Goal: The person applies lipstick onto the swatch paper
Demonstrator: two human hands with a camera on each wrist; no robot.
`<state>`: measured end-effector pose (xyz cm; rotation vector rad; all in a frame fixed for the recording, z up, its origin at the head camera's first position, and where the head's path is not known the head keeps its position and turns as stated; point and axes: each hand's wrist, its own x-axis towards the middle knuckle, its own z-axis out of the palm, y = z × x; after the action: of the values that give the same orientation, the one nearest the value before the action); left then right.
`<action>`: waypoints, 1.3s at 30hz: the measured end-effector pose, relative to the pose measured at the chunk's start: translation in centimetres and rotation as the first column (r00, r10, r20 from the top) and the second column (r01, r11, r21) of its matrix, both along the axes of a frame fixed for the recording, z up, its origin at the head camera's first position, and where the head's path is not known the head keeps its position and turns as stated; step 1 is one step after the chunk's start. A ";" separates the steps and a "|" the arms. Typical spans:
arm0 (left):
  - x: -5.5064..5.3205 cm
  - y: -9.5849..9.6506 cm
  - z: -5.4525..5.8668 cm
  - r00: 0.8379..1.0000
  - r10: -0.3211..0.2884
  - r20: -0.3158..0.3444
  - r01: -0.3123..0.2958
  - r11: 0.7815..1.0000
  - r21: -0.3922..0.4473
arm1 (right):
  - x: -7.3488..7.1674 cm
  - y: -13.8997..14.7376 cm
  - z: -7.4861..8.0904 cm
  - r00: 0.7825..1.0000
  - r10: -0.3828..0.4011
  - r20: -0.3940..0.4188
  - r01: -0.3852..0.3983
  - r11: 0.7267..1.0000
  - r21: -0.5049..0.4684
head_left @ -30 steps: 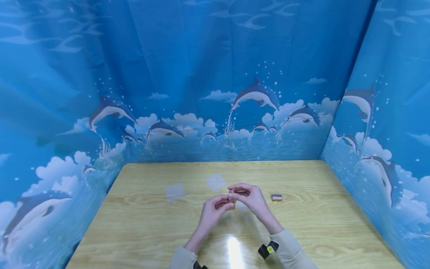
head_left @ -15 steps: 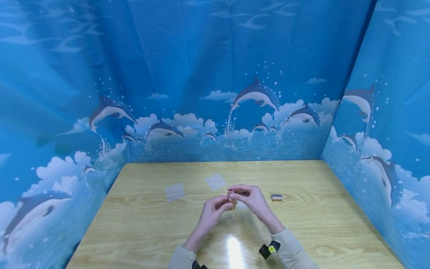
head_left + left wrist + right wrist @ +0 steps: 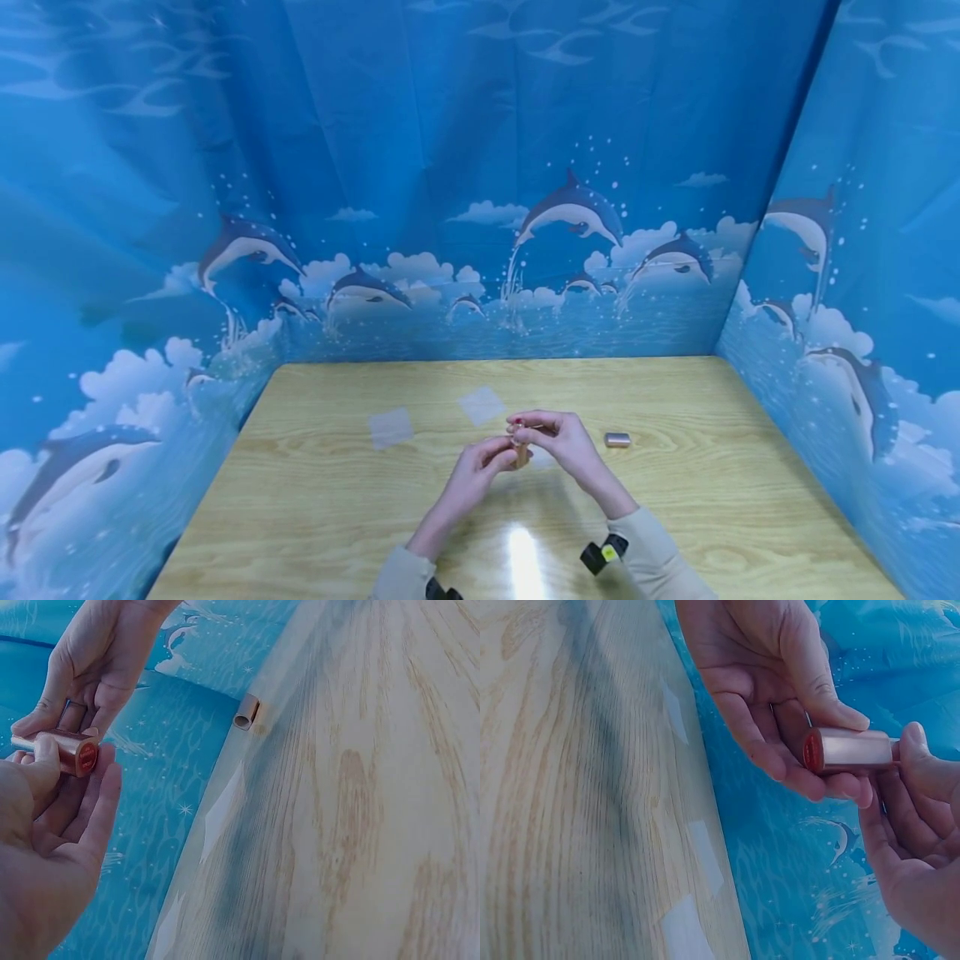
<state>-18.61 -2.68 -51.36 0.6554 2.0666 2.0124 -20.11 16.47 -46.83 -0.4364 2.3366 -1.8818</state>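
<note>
Both hands hold a lipstick (image 3: 521, 454) above the table in the head view. Its case is a shiny copper-pink tube. My left hand (image 3: 472, 477) grips the lower body between thumb and fingers. At the other end, my right hand (image 3: 561, 446) pinches the narrower upper part, and a bit of red shows between its fingertips. The red label on the base (image 3: 813, 750) faces out in the right wrist view, and the lipstick (image 3: 71, 750) lies across the fingers in the left wrist view. A hollow copper-pink cap (image 3: 617, 440) lies on its side right of the hands.
A white paper square (image 3: 391, 428) lies left on the wood-grain table (image 3: 315, 517), another paper square (image 3: 482, 406) behind the hands, and a third (image 3: 540, 458) partly hidden by the right hand. Blue dolphin-print curtains (image 3: 450, 208) enclose the table at back and sides.
The lipstick's tube has come further into view between the hands, and red now shows at its top. The right fingers have shifted slightly; the left hand keeps its grip. The cap stays put.
</note>
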 end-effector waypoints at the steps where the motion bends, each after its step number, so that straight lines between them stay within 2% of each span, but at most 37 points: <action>1: 0.0 0.0 0.0 1.000 -0.005 -0.002 0.005 1.000 -0.006 | 0.0 0.0 0.0 1.000 0.003 -0.004 -0.003 1.000 0.001; 6: 0.0 -0.1 0.3 1.000 0.014 0.013 -0.014 0.999 -0.043 | -0.1 0.0 0.0 1.000 -0.003 -0.012 0.003 1.000 -0.001; 16: 0.1 0.4 0.5 0.987 0.154 0.040 -0.154 0.988 -0.016 | 0.0 -0.2 0.0 0.999 -0.048 -0.003 0.048 0.999 -0.018; 22: 0.3 0.7 0.4 0.973 0.229 0.034 -0.229 0.973 0.017 | 0.0 -0.4 -0.2 0.997 -0.076 -0.011 0.076 0.997 -0.017; 29: 0.5 1.1 0.5 0.954 0.298 0.013 -0.298 0.955 -0.003 | 0.2 -0.7 -0.2 0.994 -0.106 -0.005 0.106 0.994 -0.033; 33: 0.5 0.9 0.4 0.958 0.286 0.007 -0.286 0.958 -0.008 | 0.2 -0.7 -0.2 0.995 -0.103 -0.012 0.103 0.994 -0.023; 39: 0.2 0.2 0.3 0.985 0.168 0.032 -0.167 0.985 -0.030 | 0.3 -0.6 -0.1 0.999 -0.044 -0.026 0.043 0.999 -0.033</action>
<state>-18.43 -2.49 -51.07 0.4514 2.1910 2.0627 -19.82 15.89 -46.93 -0.4200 2.3538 -1.9476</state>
